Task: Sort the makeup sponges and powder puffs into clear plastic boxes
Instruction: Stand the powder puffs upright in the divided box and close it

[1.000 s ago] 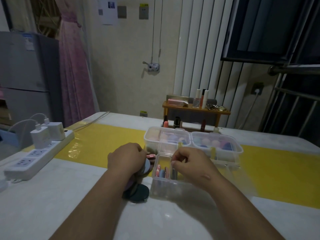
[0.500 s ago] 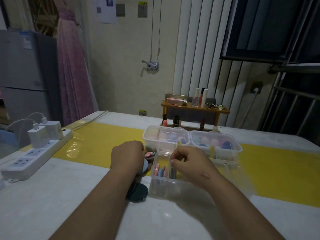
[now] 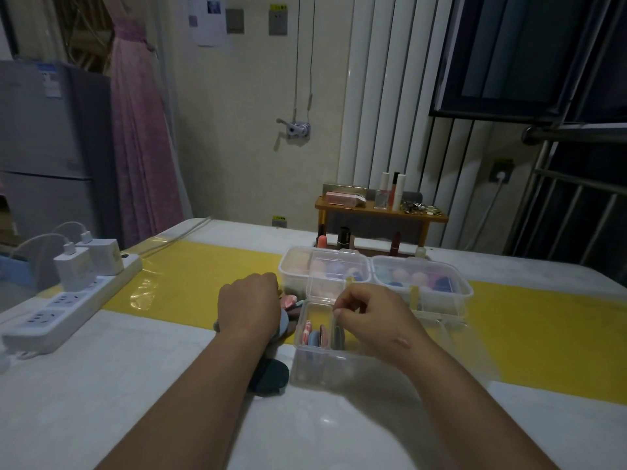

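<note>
Head view: I judge the sorting well along but not finished. Two lidded clear boxes, the left box (image 3: 322, 266) and the right box (image 3: 420, 279), sit side by side at the back of the desk (image 3: 101, 385), and soft pastel sponges show through their walls. Just in front of them is the open box (image 3: 325, 364), where a few flat puffs (image 3: 315, 335) in pink and blue stand on edge.

My right hand (image 3: 369, 320) is over that box, its grip narrowed to a pinch on the top edge of a dark puff (image 3: 339, 334) standing among the others. My left hand (image 3: 249, 308) lies knuckles-up on the loose pile (image 3: 288, 305) beside the box; I cannot tell what its grip holds. A dark teal puff (image 3: 271, 379) lies flat on the desk beneath that wrist, unsorted. The puffs look thin, round and soft.
</note>
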`<state>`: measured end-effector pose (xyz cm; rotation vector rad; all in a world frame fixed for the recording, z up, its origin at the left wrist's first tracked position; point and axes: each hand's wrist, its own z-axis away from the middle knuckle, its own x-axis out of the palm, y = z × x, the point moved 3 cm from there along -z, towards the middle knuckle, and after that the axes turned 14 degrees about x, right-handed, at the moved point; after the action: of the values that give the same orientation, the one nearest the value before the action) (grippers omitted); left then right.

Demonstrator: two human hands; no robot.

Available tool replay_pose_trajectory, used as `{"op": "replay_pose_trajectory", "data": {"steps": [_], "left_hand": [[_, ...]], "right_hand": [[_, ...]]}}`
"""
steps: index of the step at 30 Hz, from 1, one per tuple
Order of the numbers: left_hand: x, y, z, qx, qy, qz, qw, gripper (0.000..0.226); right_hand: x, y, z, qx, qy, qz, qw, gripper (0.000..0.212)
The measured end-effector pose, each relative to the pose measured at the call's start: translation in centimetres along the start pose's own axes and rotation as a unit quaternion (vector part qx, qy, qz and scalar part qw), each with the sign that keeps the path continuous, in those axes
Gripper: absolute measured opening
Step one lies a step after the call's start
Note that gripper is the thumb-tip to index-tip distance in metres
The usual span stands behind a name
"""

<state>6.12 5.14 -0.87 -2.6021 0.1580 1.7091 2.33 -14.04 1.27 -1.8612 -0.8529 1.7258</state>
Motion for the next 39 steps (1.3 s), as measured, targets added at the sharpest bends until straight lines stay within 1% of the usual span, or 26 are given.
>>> {"op": "replay_pose_trajectory", "data": {"steps": [4,7,9,12,14,18,22,26,28,30,31,32,35,37,39], "left_hand": [[-1.2,0.1,0.2,-0.001,0.048,-0.061,0.997,0.025],[-2.1,0.2,0.5,-0.002,0.096,-0.06,0.994,0.021],[-2.5,0.1,0.7,-0.002,0.136,-0.039,0.99,0.018],[-2.8,-0.2,1.0,0.009,0.205,0.029,0.978,0.013],[-2.8,-0.3,1.2,0.009,0.243,0.102,0.964,0.011],[-3.0,0.2,1.5,-0.024,0.262,0.269,0.926,0.017],[-2.3,1.1,1.5,-0.045,0.232,0.395,0.888,0.018],[-2.0,1.6,1.3,-0.03,0.196,0.489,0.85,0.02],[-2.1,2.0,1.5,-0.014,0.176,0.511,0.841,0.023],[-2.1,2.3,1.6,-0.001,0.156,0.524,0.837,0.022],[-2.0,2.3,1.6,0.006,0.148,0.523,0.84,0.019],[-2.0,2.3,1.6,0.014,0.142,0.509,0.849,0.016],[-1.7,2.2,1.5,0.028,0.114,0.442,0.889,0.015],[-1.5,2.3,1.6,0.02,0.086,0.427,0.9,0.019],[-1.3,2.5,1.6,0.012,0.066,0.426,0.902,0.017]], "right_hand": [[-0.3,0.1,-0.1,0.007,0.019,-0.042,0.999,0.014],[-0.5,0.2,-0.2,0.016,0.033,-0.065,0.997,0.017],[-0.6,0.2,-0.2,0.021,0.041,-0.078,0.996,0.021],[-0.9,0.2,-0.1,0.033,0.043,-0.107,0.993,0.026],[-1.0,0.1,0.0,0.035,0.041,-0.118,0.992,0.026],[-0.9,-0.2,0.2,0.021,0.033,-0.115,0.993,0.024],[-0.4,-0.7,0.5,0.001,0.002,-0.099,0.995,0.028],[-0.3,-1.0,0.6,-0.016,-0.019,-0.094,0.995,0.031],[-0.2,-1.0,0.6,-0.024,-0.014,-0.087,0.996,0.027],[-0.4,-0.9,0.5,-0.028,0.011,-0.091,0.995,0.023],[-0.6,-0.8,0.4,-0.029,0.031,-0.102,0.994,0.021],[-0.9,-0.7,0.3,-0.027,0.05,-0.121,0.991,0.02],[-1.4,-0.2,0.0,-0.011,0.088,-0.165,0.982,0.017],[-1.5,-0.1,0.0,-0.009,0.09,-0.175,0.98,0.014],[-1.5,-0.1,0.0,-0.009,0.092,-0.174,0.98,0.014]]}}
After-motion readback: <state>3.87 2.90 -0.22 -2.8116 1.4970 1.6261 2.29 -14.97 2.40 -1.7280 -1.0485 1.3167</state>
